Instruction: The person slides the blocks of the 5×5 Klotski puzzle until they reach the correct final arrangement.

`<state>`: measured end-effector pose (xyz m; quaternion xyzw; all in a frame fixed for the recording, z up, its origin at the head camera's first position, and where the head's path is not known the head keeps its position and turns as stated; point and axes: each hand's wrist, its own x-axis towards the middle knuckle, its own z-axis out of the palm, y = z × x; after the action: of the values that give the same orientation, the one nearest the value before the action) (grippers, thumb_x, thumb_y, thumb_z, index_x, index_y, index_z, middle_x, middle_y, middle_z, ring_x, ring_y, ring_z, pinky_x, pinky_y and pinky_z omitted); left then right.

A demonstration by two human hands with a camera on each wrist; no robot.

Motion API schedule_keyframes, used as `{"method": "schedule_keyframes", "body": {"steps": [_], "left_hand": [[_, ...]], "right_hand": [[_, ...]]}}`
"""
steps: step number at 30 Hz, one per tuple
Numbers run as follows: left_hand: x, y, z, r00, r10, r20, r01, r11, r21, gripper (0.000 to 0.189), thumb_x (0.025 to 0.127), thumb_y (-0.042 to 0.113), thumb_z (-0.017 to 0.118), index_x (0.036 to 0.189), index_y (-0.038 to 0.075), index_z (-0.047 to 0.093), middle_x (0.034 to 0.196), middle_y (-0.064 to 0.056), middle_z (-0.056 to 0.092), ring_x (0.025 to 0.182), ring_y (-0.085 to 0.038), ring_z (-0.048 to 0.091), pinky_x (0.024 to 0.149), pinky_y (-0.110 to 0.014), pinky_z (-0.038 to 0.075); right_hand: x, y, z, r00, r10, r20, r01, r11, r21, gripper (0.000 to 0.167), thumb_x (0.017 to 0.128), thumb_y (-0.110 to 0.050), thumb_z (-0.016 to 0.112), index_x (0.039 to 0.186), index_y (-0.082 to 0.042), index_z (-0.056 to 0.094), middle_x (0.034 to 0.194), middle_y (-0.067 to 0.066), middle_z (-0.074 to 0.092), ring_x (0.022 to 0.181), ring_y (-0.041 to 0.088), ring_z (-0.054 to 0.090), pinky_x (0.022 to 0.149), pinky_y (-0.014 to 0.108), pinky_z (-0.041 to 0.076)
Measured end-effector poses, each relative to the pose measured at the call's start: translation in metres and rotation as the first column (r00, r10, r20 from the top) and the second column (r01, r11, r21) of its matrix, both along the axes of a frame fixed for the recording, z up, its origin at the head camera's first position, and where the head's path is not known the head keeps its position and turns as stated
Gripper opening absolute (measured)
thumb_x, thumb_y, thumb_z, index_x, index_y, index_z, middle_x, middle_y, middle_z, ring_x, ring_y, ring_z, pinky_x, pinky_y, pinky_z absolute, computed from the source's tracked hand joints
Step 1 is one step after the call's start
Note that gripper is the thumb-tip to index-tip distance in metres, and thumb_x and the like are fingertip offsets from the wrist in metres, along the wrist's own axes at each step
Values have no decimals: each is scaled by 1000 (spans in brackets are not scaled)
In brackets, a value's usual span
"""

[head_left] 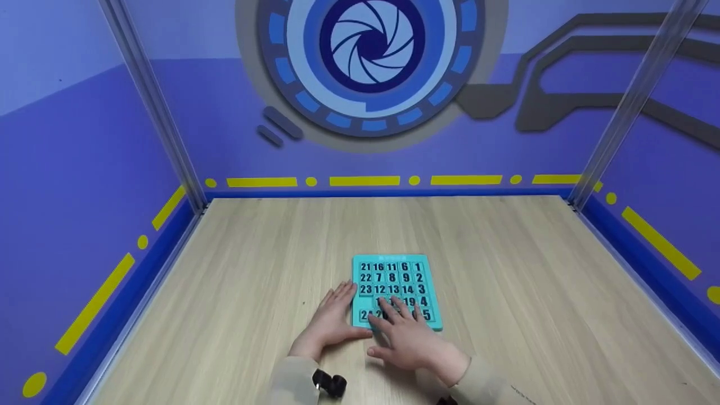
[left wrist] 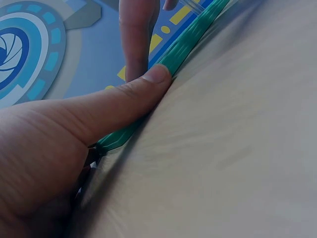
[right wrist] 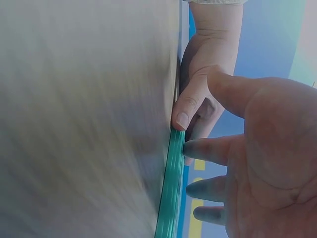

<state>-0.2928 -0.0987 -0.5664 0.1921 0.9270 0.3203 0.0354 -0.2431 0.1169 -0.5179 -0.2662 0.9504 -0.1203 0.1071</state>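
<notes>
Two beige sleeves point(head_left: 295, 379) at the bottom edge, one black fitting point(head_left: 331, 385) by the left one. Two hands just past them. My right hand point(head_left: 413, 340), lower centre-right: fingers spread, tips over the bottom two rows; can't tell if any is pressing. My left hand point(head_left: 331, 322), lower centre: fingers nearly straight along the board's left edge, thumb against its near edge, bracing the corner.

One turquoise number puzzle point(head_left: 392, 283), lower centre of the frame, flat. One gap point(head_left: 363, 304), left end of the fourth row. Tiles: 15 in the top three rows, four in the fourth; the fifth is partly under my fingers, so no full count. 24 sits below the gap, 23 above.

My read: step in hand is sliding tiles. Next move calls for a light one-finger push on a gap neighbour, left hand keeping the frame put.

One wood-grain table point(head_left: 270, 264) under it all. Beyond: three blue-purple walls point(head_left: 197, 112), two corner posts point(head_left: 152, 101), one aperture emblem point(head_left: 371, 45) top centre.
</notes>
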Motion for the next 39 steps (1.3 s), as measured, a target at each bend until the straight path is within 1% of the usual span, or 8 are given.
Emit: {"method": "schedule_keyframes", "body": {"steps": [6, 9, 13, 17, 22, 28, 32, 39], "left_hand": [[-1, 0, 1, 1000, -4, -3, 4, 1000, -11, 113, 76, 50, 87, 159, -2, 30, 168, -20, 29, 159, -38, 23, 132, -57, 14], [0, 0, 1, 1000, -9, 0, 9, 1000, -14, 114, 76, 52, 86, 160, -2, 30, 169, -20, 29, 159, -38, 22, 132, -57, 13], [0, 0, 1, 1000, -6, 13, 6, 1000, -1, 116, 76, 58, 85, 160, -1, 29, 169, -21, 27, 159, -39, 20, 132, -58, 12], [0, -1, 2, 1000, -1, 12, 0, 1000, 8, 117, 75, 57, 85, 160, -1, 29, 169, -22, 27, 160, -40, 19, 132, -58, 12], [1, -1, 2, 1000, 3, 11, -3, 1000, 14, 117, 75, 58, 85, 160, -1, 29, 169, -21, 26, 160, -40, 16, 132, -58, 12], [1, -1, 1, 1000, 4, 5, -4, 1000, 3, 118, 75, 60, 85, 161, 0, 29, 170, -19, 24, 160, -38, 19, 132, -56, 12], [1, -1, 0, 1000, -1, 4, 1, 1000, 8, 117, 75, 56, 86, 161, 1, 29, 170, -18, 25, 160, -38, 19, 132, -57, 13], [1, 0, 0, 1000, -12, -9, 13, 1000, 11, 114, 76, 52, 87, 160, 1, 31, 170, -19, 26, 159, -40, 20, 132, -58, 14]], "right_hand": [[-11, 0, 4, 1000, -19, -8, 19, 999, -41, 73, 98, -64, 53, 157, -20, 45, 172, 17, 22, 159, 45, 16, 120, 80, 16], [-19, 0, 4, 999, -38, -9, 38, 998, -44, 77, 98, -66, 51, 157, -17, 44, 172, 18, 20, 159, 45, 15, 120, 80, 15], [-27, -2, 4, 998, -63, -8, 63, 997, -34, 78, 98, -66, 53, 158, -16, 43, 172, 18, 20, 159, 46, 14, 121, 80, 14], [-33, -6, 3, 997, -78, -12, 77, 996, -33, 77, 98, -63, 55, 158, -16, 43, 172, 18, 20, 159, 46, 14, 122, 79, 13], [-40, -9, 0, 995, -97, 10, 97, 994, -43, 75, 98, -62, 55, 158, -17, 42, 172, 17, 18, 159, 45, 13, 123, 78, 11], [-44, -8, -2, 993, -117, 12, 118, 992, -52, 74, 99, -60, 56, 158, -18, 43, 172, 17, 21, 159, 45, 15, 122, 78, 13], [-46, -9, -1, 994, -113, 8, 113, 992, -54, 75, 99, -61, 56, 158, -17, 42, 172, 18, 22, 159, 45, 15, 121, 80, 14], [-49, -12, 0, 994, -109, 20, 110, 994, -23, 76, 98, -63, 55, 159, -20, 40, 173, 17, 18, 159, 46, 12, 122, 79, 13]]}}
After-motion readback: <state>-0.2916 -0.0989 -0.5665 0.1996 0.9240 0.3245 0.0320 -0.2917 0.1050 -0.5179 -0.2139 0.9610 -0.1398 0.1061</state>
